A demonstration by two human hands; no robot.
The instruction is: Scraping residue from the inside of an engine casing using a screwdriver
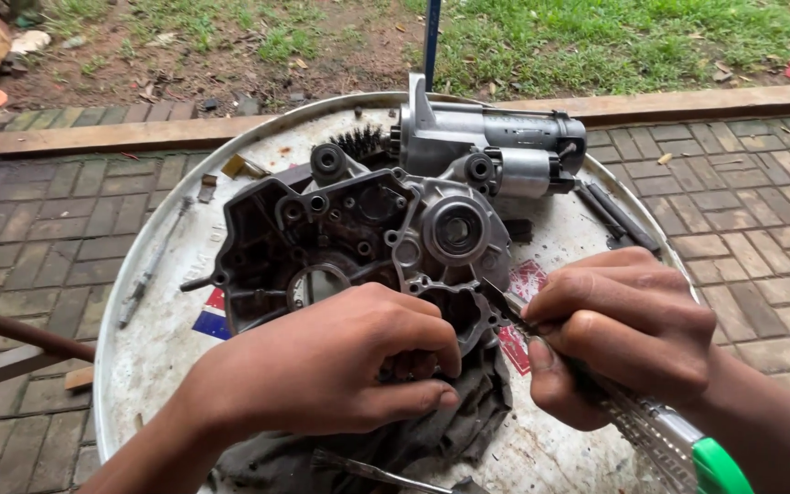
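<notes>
Right now the person is scraping at the lower rim of an engine crankcase half [358, 242], which is lying in the middle of the frame on a round white drum lid [153, 357]. The right hand [624, 334], at lower right, is closed tight around a utility knife [596, 384] with a green end cap, its blade tip touching the casing's edge just below the round bearing bore [454, 230]. The left hand [331, 370], at lower centre, is curled down over the casing's near edge, fingers pressing on it and on the dark greasy rag [468, 412] bunched beneath.

To my eye, doing this well means keeping the blade low and nearly flat against the mating face, so it is lifting residue rather than gouging the soft metal. The steadying fingers are sitting close to the blade's path, so short strokes look safer. I cannot tell what exactly is being scraped off.

A silver starter motor [496, 146] is lying at upper centre, touching the casing's far side, with a wire brush [358, 142] just left of it.
</notes>
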